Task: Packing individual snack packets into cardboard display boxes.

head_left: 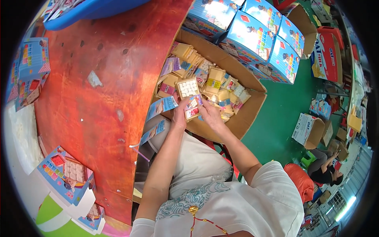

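Note:
Over an open cardboard box, I hold a small yellow tray (pixel 188 87) of white square pieces, with a purple-and-blue printed sleeve (pixel 193 103) at its lower part. My left hand (pixel 180 113) is closed on the tray's left side near the bottom. From the other side my right hand (pixel 211 115) closes on the right edge by the sleeve. Beneath them the cardboard box (pixel 249 114) is heaped with similar yellow trays (pixel 216 81), many wearing coloured sleeves. Whether the sleeve fully wraps the held tray, I cannot tell.
A red worn tabletop (pixel 90 122) runs along the left, with a blue basin (pixel 94 12) at its far end. Blue printed cartons (pixel 250 35) are stacked beyond the box. Another blue carton (pixel 67 173) sits near left. At right, a person (pixel 325 166) sits apart on the green floor (pixel 272 102).

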Demonstrator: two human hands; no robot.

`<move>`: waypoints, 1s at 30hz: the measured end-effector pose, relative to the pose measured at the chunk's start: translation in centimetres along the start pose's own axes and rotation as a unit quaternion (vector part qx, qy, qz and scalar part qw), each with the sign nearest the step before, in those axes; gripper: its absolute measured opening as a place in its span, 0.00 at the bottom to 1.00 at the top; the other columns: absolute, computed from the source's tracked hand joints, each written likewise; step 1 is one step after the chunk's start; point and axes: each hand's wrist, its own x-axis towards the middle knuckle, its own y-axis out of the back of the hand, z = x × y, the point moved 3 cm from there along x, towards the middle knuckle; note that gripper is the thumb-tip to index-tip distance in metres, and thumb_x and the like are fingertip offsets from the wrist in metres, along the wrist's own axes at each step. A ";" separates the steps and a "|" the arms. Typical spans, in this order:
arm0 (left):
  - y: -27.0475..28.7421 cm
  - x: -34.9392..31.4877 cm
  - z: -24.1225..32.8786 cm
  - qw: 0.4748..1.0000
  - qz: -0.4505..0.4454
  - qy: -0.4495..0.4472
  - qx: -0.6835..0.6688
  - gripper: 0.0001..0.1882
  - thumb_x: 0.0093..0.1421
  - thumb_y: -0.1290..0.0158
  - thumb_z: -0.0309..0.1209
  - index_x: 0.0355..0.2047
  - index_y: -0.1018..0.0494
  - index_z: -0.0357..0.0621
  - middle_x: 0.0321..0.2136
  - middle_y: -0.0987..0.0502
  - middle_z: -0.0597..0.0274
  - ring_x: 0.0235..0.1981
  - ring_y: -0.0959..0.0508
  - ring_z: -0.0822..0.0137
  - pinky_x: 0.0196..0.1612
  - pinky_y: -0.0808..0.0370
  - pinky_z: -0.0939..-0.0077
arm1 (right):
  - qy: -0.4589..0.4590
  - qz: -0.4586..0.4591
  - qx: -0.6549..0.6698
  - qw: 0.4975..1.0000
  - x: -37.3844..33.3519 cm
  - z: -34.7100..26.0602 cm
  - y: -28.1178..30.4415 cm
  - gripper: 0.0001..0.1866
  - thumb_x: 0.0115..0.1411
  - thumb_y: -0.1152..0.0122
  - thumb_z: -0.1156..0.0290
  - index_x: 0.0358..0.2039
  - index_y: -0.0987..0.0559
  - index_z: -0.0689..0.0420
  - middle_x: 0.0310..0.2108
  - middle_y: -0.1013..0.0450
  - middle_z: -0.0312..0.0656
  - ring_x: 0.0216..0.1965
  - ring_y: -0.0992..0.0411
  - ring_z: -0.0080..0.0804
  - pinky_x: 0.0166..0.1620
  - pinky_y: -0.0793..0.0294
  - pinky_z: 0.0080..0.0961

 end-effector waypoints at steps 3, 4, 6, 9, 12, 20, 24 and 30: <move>0.7 0.6 -0.2 0.999 0.024 0.001 0.024 0.28 0.57 0.53 0.22 0.59 0.43 0.43 0.50 0.30 0.55 0.50 0.27 0.62 0.52 0.29 0.68 | 0.129 -0.018 -0.137 0.982 1.2 0.0 0.9 0.22 0.62 0.49 0.62 0.55 0.28 0.54 0.32 0.25 0.47 0.34 0.26 0.36 0.39 0.28 0.31; 1.2 0.6 -0.2 0.998 0.064 0.003 -0.013 0.28 0.57 0.52 0.21 0.59 0.43 0.41 0.49 0.29 0.53 0.49 0.27 0.62 0.51 0.28 0.68 | 0.129 -0.020 -0.137 0.982 2.1 0.3 1.1 0.22 0.62 0.49 0.62 0.55 0.28 0.54 0.32 0.25 0.47 0.34 0.26 0.36 0.39 0.28 0.31; 1.9 0.8 0.1 0.997 0.075 -0.004 -0.012 0.28 0.56 0.51 0.21 0.58 0.43 0.41 0.49 0.29 0.53 0.48 0.26 0.62 0.51 0.28 0.68 | -0.009 0.102 0.002 0.995 4.9 2.5 2.3 0.24 0.58 0.46 0.61 0.53 0.28 0.58 0.40 0.25 0.52 0.44 0.27 0.45 0.47 0.30 0.34; 0.7 1.1 -0.5 0.997 0.073 0.001 -0.027 0.28 0.55 0.50 0.19 0.57 0.41 0.38 0.48 0.29 0.52 0.48 0.26 0.62 0.50 0.28 0.69 | -0.096 0.274 -0.081 0.954 9.8 10.3 4.0 0.26 0.54 0.44 0.57 0.48 0.26 0.62 0.44 0.28 0.56 0.50 0.31 0.49 0.52 0.32 0.36; 1.7 0.8 -0.2 0.995 0.097 -0.014 -0.021 0.26 0.55 0.50 0.18 0.55 0.40 0.38 0.48 0.29 0.52 0.47 0.26 0.62 0.50 0.28 0.68 | -0.281 0.245 -0.164 0.913 11.6 11.3 2.7 0.29 0.50 0.43 0.59 0.49 0.30 0.65 0.51 0.34 0.58 0.52 0.35 0.53 0.54 0.35 0.42; 1.4 1.0 -0.6 0.993 0.112 -0.007 -0.032 0.25 0.54 0.49 0.18 0.53 0.40 0.39 0.47 0.28 0.53 0.46 0.25 0.63 0.51 0.29 0.70 | -0.177 0.320 -0.085 0.927 11.7 11.1 2.9 0.19 0.45 0.39 0.60 0.35 0.24 0.60 0.33 0.24 0.53 0.38 0.26 0.50 0.45 0.29 0.39; 1.5 0.6 0.2 0.992 0.119 -0.029 -0.013 0.25 0.55 0.48 0.19 0.53 0.41 0.40 0.47 0.28 0.54 0.45 0.25 0.63 0.49 0.28 0.70 | -0.075 0.262 -0.096 0.957 9.0 5.7 3.2 0.14 0.50 0.42 0.67 0.36 0.25 0.59 0.29 0.24 0.49 0.33 0.25 0.46 0.40 0.27 0.38; 1.6 1.0 -0.6 0.992 0.111 -0.055 -0.001 0.23 0.55 0.49 0.21 0.52 0.39 0.43 0.45 0.28 0.57 0.43 0.26 0.66 0.46 0.27 0.70 | 0.125 0.149 -0.138 0.971 1.3 -4.5 0.5 0.17 0.50 0.40 0.68 0.40 0.28 0.60 0.34 0.27 0.52 0.37 0.27 0.49 0.40 0.31 0.43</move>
